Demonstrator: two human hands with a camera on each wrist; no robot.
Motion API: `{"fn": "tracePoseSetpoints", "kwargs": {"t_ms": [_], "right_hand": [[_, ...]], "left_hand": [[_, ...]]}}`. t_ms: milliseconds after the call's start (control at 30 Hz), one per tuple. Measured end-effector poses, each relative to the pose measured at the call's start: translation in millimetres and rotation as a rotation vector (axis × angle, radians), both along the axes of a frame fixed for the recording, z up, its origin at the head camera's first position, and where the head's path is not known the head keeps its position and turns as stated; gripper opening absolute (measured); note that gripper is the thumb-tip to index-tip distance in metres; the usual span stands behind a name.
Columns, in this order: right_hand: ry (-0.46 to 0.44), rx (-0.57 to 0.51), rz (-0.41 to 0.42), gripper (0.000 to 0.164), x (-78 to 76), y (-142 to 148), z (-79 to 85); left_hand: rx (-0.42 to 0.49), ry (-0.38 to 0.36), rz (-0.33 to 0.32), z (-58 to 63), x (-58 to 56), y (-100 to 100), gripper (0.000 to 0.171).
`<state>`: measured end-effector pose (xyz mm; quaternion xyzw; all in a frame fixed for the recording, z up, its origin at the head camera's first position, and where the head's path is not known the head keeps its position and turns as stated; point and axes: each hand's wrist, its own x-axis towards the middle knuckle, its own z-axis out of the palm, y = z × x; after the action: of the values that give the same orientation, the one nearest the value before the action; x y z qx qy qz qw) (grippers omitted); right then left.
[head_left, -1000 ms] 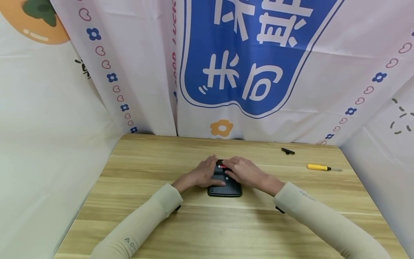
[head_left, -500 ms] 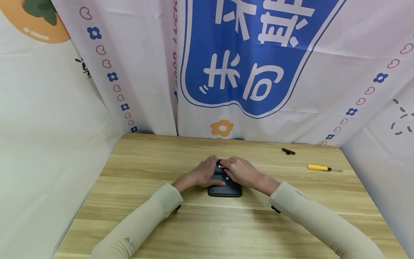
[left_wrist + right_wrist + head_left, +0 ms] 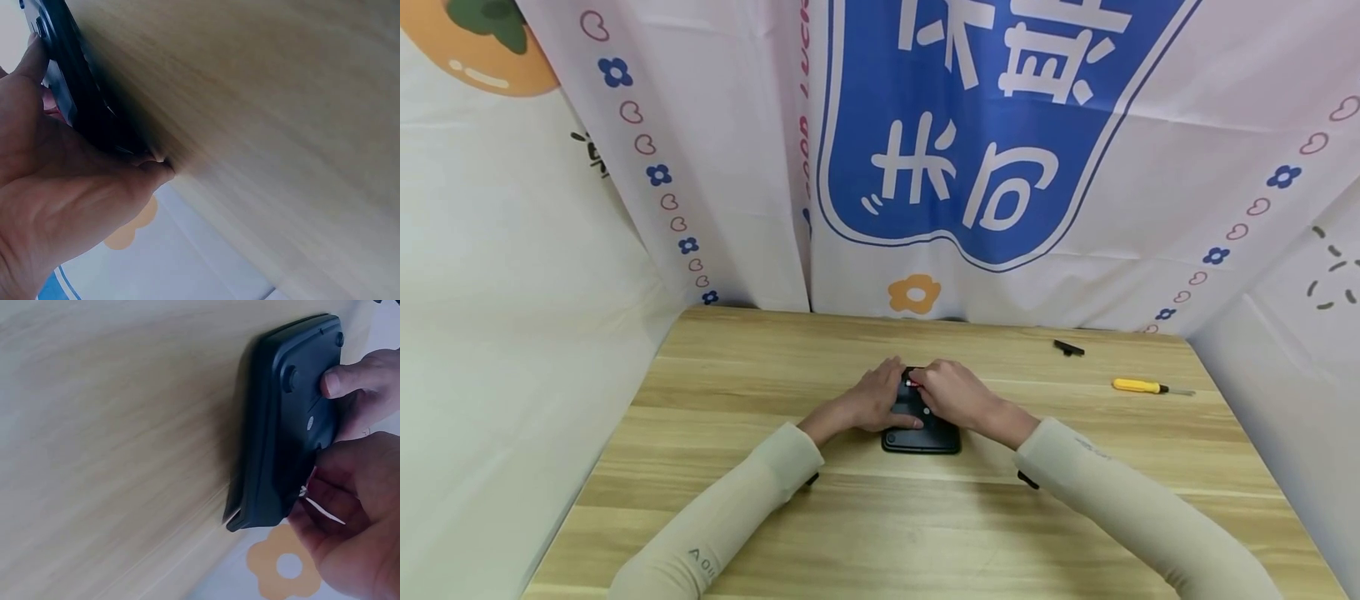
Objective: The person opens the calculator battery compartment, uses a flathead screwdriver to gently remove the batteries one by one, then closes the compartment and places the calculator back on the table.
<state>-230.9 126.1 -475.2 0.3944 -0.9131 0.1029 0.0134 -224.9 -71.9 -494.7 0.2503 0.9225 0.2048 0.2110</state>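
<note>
A black calculator (image 3: 917,442) lies face down on the wooden table, its back with round feet turned up. My left hand (image 3: 877,400) holds its left side, thumb laid across the back and fingers along the far edge. Seen from the left wrist, those fingertips (image 3: 159,172) reach round the calculator's corner at the tabletop. A red battery (image 3: 913,384) shows at the far end of the back. My right hand (image 3: 958,397) pinches at this battery with curled fingers. In the right wrist view only a red sliver of it appears between thumb and fingers, the rest hidden.
A small black cover piece (image 3: 1068,348) lies at the back right of the table. Nearer and further right is a screwdriver (image 3: 1138,386) with a yellow handle. Printed cloth (image 3: 752,208) hangs behind the table and along both sides.
My right hand has shifted slightly left over the calculator, its fingers curling closer and covering more of the battery. The left hand and the calculator stay in place.
</note>
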Motion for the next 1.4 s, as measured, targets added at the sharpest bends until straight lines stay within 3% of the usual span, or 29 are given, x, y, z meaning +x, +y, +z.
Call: {"fn": "tracePoseSetpoints", "kwargs": {"t_ms": [333,633,833,1400], "right_hand": [[0.091,0.136,0.004,0.015,7.5,-11,6.6],[0.130,0.220,-0.018,0.018,13.4,-17,8.3],[0.171,0.177,-0.011,0.008,14.4,-17,6.9],[0.186,0.134,-0.013,0.021,12.7,-20,7.5]], "left_hand": [[-0.006,0.024,-0.003,2.9,1.7,-1,0.103],[-0.029,0.023,-0.004,4.5,2.4,-1,0.103],[-0.045,0.020,-0.005,7.3,2.9,0,0.105],[-0.054,0.025,-0.011,7.2,2.4,0,0.105]]}}
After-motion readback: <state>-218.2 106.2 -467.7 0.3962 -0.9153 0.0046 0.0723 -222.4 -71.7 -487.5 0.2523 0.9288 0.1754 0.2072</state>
